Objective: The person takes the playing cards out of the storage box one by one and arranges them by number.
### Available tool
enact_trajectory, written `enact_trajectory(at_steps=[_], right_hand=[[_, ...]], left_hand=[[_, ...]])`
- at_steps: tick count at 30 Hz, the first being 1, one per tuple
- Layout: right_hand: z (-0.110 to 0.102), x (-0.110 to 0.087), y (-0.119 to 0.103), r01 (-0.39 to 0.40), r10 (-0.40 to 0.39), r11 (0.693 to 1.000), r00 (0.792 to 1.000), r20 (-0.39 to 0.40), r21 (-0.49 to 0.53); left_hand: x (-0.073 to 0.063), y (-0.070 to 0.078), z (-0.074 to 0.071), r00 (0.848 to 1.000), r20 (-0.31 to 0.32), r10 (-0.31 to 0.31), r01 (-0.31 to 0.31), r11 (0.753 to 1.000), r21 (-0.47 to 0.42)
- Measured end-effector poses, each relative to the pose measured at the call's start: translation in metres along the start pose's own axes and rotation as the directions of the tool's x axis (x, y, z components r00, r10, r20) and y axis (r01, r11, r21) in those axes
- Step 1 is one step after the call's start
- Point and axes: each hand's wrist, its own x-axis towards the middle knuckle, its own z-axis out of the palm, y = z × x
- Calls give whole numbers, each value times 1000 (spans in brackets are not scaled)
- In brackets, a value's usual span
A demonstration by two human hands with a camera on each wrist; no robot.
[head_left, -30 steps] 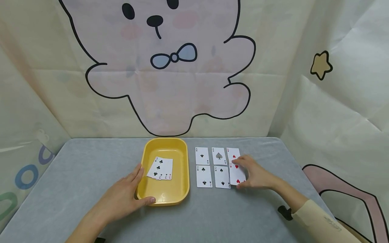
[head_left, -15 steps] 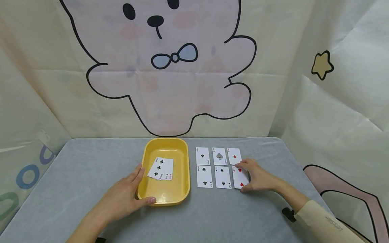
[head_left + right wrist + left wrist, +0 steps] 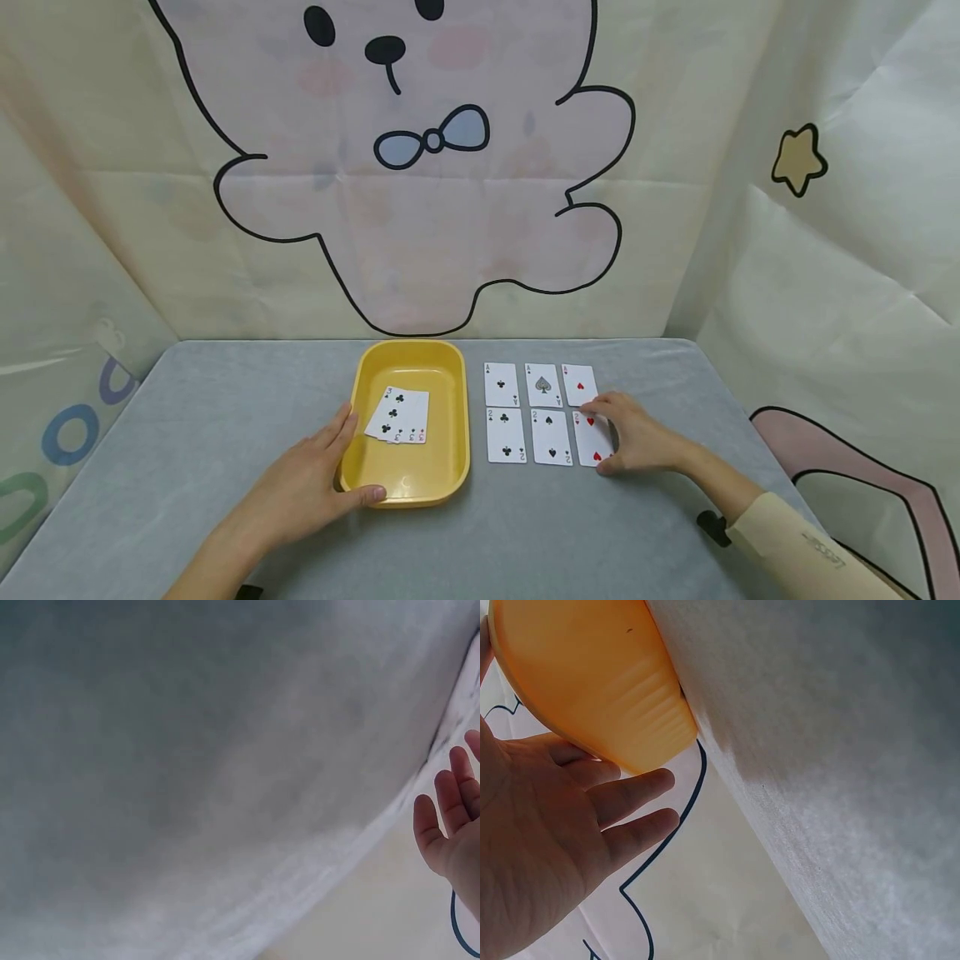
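In the head view my left hand [image 3: 311,475] holds the near-left corner of a yellow tray [image 3: 412,487], thumb on its rim and fingers along its outer wall. Inside lies a small fan of playing cards, a three of clubs [image 3: 392,415] on top. My right hand [image 3: 637,437] holds a two of hearts [image 3: 590,433] flat on the table, thumb at its near edge and index finger at its far edge; the palm hides its right part. Left of it lie a two of spades [image 3: 551,437] and a two of clubs [image 3: 507,435]. The right wrist view shows no card.
Above the twos lie an ace of clubs [image 3: 500,385], an ace of spades [image 3: 543,385] and an ace of hearts [image 3: 580,385]. A grey cloth covers the table [image 3: 487,533]. Printed curtains [image 3: 525,250] hang behind and beside it.
My right hand has brought the two of hearts slightly right and nearer, off the ace of hearts, to the end of the row of twos. The left hand and tray stay put.
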Motion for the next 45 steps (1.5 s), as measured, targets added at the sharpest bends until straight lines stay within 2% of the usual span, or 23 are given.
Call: enact_trajectory(at_steps=[6, 16, 27, 39, 45], right_hand=[[-14, 5, -5, -10, 10, 1000, 1000, -16, 0], [-32, 21, -20, -41, 44, 997, 998, -40, 70], [-30, 44, -47, -21, 25, 995, 999, -41, 102], [-34, 74, -87, 19, -20, 990, 1000, 10, 140], [-27, 88, -103, 35, -40, 976, 999, 17, 213]], left_hand=[[1, 0, -1, 1000, -1, 0, 0, 1000, 7], [2, 0, -1, 1000, 10, -10, 10, 1000, 6], [2, 1, -2, 1000, 2, -1, 1, 1000, 7], [2, -2, -1, 1000, -1, 6, -6, 1000, 15], [1, -2, 0, 1000, -6, 15, -15, 1000, 12]])
